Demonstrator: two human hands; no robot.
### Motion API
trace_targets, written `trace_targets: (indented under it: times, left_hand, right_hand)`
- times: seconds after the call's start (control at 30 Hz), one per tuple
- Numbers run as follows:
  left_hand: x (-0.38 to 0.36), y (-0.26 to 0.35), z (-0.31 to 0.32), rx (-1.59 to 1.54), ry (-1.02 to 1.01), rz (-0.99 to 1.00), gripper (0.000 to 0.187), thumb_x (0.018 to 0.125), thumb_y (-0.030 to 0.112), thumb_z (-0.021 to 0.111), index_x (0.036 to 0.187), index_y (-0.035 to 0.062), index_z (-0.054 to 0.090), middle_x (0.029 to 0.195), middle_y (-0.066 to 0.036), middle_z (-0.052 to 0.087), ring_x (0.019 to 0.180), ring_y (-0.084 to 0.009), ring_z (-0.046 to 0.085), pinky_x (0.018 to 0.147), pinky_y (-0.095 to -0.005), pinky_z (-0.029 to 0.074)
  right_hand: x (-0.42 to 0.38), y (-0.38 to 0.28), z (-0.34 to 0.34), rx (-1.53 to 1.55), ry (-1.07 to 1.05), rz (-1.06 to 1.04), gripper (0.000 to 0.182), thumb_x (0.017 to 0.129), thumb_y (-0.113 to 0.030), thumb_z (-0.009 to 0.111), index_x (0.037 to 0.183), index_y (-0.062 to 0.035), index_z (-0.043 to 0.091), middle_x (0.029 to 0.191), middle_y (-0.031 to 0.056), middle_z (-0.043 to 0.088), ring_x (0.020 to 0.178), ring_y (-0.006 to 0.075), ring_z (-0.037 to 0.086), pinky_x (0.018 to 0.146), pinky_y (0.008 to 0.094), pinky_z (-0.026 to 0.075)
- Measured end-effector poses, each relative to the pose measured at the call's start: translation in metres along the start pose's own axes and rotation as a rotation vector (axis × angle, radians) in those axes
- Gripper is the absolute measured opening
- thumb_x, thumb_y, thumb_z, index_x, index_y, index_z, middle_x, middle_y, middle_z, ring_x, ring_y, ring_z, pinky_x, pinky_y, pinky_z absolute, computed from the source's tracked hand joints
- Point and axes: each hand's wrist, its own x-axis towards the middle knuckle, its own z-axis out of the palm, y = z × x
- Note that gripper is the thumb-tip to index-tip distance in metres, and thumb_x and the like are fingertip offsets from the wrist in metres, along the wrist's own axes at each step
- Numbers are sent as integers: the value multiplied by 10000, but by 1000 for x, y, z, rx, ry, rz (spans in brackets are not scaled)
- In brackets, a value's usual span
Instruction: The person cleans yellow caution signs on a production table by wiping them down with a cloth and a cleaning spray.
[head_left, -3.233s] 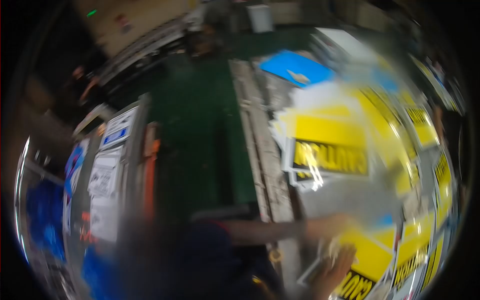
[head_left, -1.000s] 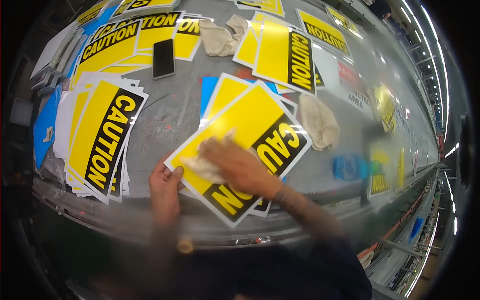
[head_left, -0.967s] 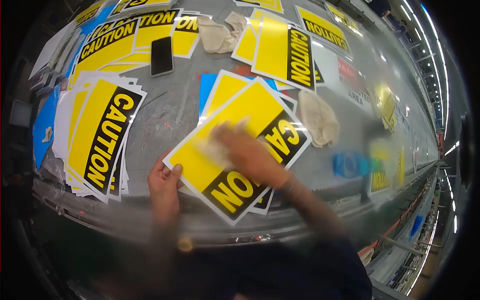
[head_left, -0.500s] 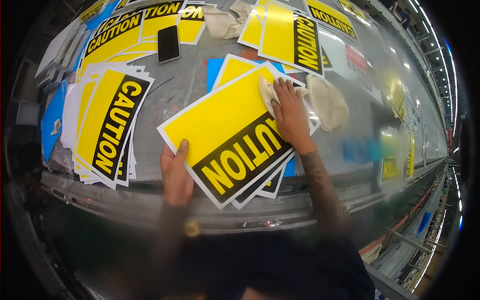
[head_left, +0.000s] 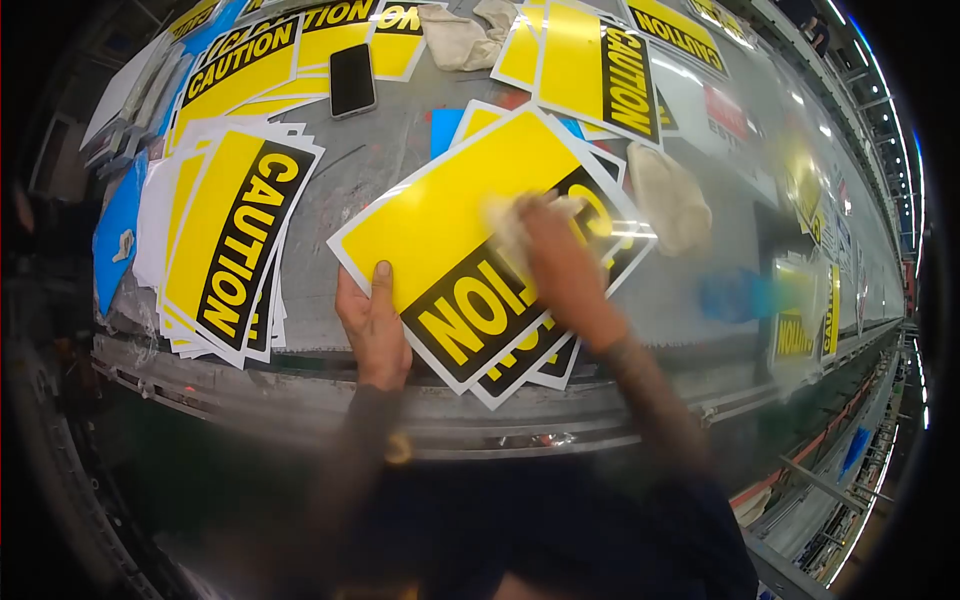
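A yellow and black CAUTION sign (head_left: 450,215) lies tilted on top of a small stack on the grey table (head_left: 340,175). My left hand (head_left: 372,325) pins its near left corner, thumb on the yellow face. My right hand (head_left: 560,260), blurred by motion, presses a pale cloth (head_left: 505,225) onto the black lettered band of the sign.
A stack of CAUTION signs (head_left: 225,240) lies to the left, more signs (head_left: 600,65) at the back. A black phone (head_left: 352,80) rests on the table. Another cloth (head_left: 670,200) lies right of the sign, one more cloth (head_left: 460,35) at the back. A blue object (head_left: 735,295) is blurred at right.
My right hand with the cloth has swept from the sign's far right corner back toward me onto the black band. The left hand stays on the near corner.
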Motion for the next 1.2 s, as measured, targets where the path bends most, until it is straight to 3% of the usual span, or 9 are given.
trace_targets:
  times: [0.13, 0.23, 0.4, 0.53, 0.6, 0.7, 0.93, 1.03, 1.2]
  left_hand:
    - [2, -4, -2, 75, 6, 51, 394, 1106, 72, 643, 1469, -21, 521, 1380, -137, 683, 1237, -201, 671, 1065, -338, 540]
    - [0, -4, -4, 87, 1, 38, 388, 1111, 72, 632, 1470, -21, 518, 1379, -136, 676, 1229, -197, 666, 1060, -335, 538]
    - [-1, -3, 0, 110, 36, 50, 349, 1114, 85, 636, 1432, -21, 538, 1351, -132, 682, 1202, -189, 668, 1036, -325, 541]
    - [0, -5, -5, 150, 8, 50, 343, 1113, 92, 640, 1423, -19, 544, 1346, -130, 683, 1198, -183, 668, 1037, -323, 540]
    - [-1, -5, -4, 125, 24, 49, 362, 1114, 73, 624, 1449, -27, 533, 1352, -131, 681, 1201, -185, 664, 1041, -323, 531]
    - [0, -4, 0, 95, 33, 33, 404, 1114, 42, 599, 1499, -46, 512, 1370, -132, 675, 1220, -189, 641, 1075, -325, 496]
    - [-2, -5, -2, 138, 6, 64, 376, 1119, 65, 609, 1471, -26, 513, 1358, -141, 684, 1212, -195, 673, 1048, -327, 543]
    - [-4, 0, 1, 178, 40, 68, 400, 1109, 43, 598, 1489, -42, 506, 1380, -143, 666, 1233, -198, 643, 1065, -336, 510]
    - [-3, -3, 3, 247, 33, 93, 375, 1121, 84, 617, 1464, -34, 521, 1372, -128, 664, 1230, -189, 638, 1058, -327, 506]
  right_hand:
    - [-18, -77, 4, 208, -93, -361, 511, 879, -29, 702, 1385, -35, 625, 1372, 155, 674, 1254, 328, 660, 900, 448, 605]
    - [7, -31, -22, 284, -190, 119, 468, 897, -31, 690, 1363, -68, 656, 1361, 177, 685, 1153, 358, 678, 949, 493, 562]
    - [-23, -79, 0, 269, -84, -265, 569, 834, 1, 732, 1387, -41, 608, 1355, 175, 701, 1304, 384, 658, 1075, 486, 547]
    - [4, -12, -25, 292, -92, 89, 505, 866, -15, 727, 1357, -98, 644, 1247, 130, 720, 1177, 384, 688, 897, 465, 607]
    - [16, -8, -16, -27, 110, -55, 526, 874, -19, 717, 1388, -69, 619, 1319, 173, 692, 1263, 391, 644, 979, 476, 580]
    - [-13, -83, 15, 162, -236, -125, 557, 918, -119, 727, 1455, -48, 599, 1571, 188, 560, 1454, 387, 541, 1239, 505, 403]
    - [16, 18, -11, -155, 122, -30, 444, 971, -147, 677, 1406, -72, 633, 1407, 150, 607, 1299, 351, 586, 1103, 485, 455]
    - [5, -43, 27, -86, -48, -163, 499, 921, -155, 703, 1382, 19, 628, 1390, 176, 609, 1298, 321, 605, 1144, 564, 432]
    - [-10, -76, 6, 326, -182, -162, 582, 850, -96, 752, 1423, -146, 663, 1432, 107, 616, 1312, 367, 600, 1135, 559, 480]
